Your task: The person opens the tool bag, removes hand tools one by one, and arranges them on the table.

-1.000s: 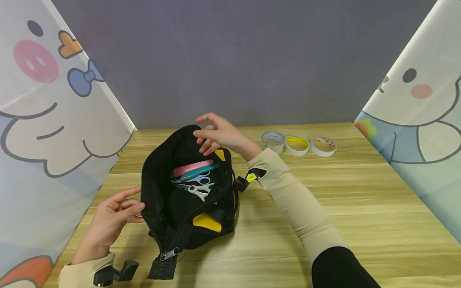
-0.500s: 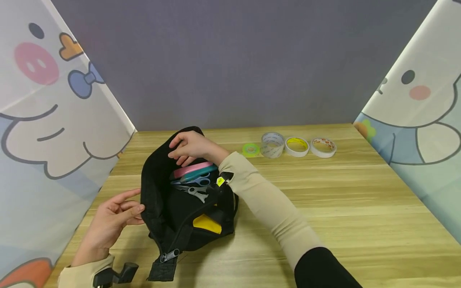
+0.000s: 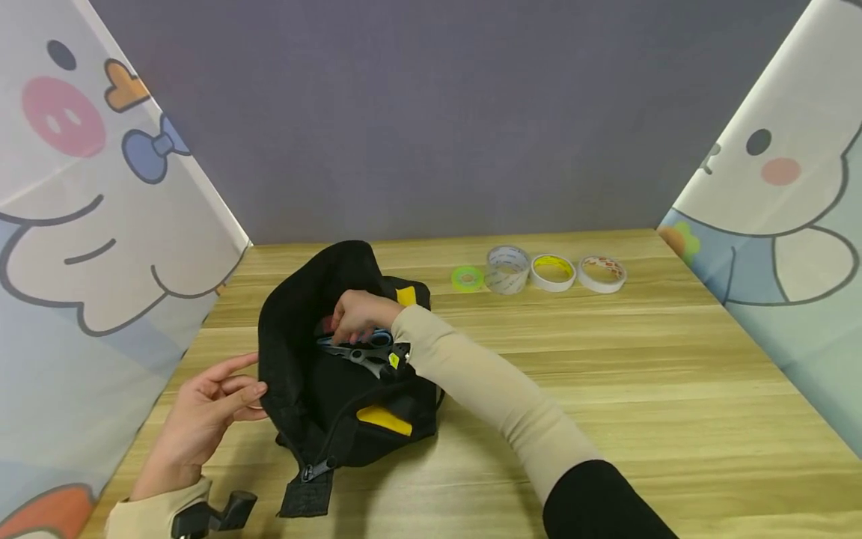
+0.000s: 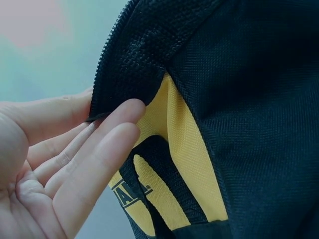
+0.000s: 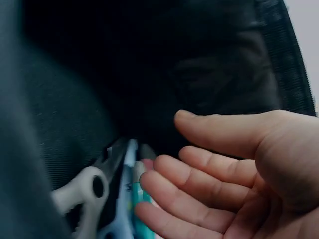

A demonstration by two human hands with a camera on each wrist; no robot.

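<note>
A black tool bag [image 3: 279, 352] with yellow patches lies unzipped and gaping on the wooden table. My left hand [image 3: 205, 419] pinches its zippered rim at the left side, thumb on one face and fingers on the other, as the left wrist view shows. Inside the bag's mouth is my right hand [image 3: 357, 314], its fingers loosely bent and nothing between thumb and fingers [image 5: 174, 172]. Just beside the fingertips are grey-handled scissors [image 5: 92, 186], blue-handled scissors [image 5: 119, 219] and a teal item [image 5: 142, 211]. A pink item is mostly hidden behind the right hand.
At the back of the table, right of the bag, stand a green tape roll [image 3: 468, 278], a clear tape roll [image 3: 507, 281] and two white tape rolls, one yellow inside [image 3: 554, 284], one red-printed [image 3: 602, 284]. A grey wall [image 3: 431, 120] rises behind.
My right hand has moved left and down from above the bag's far rim into its opening, uncovering the green tape roll. My left hand keeps its pinch on the rim.
</note>
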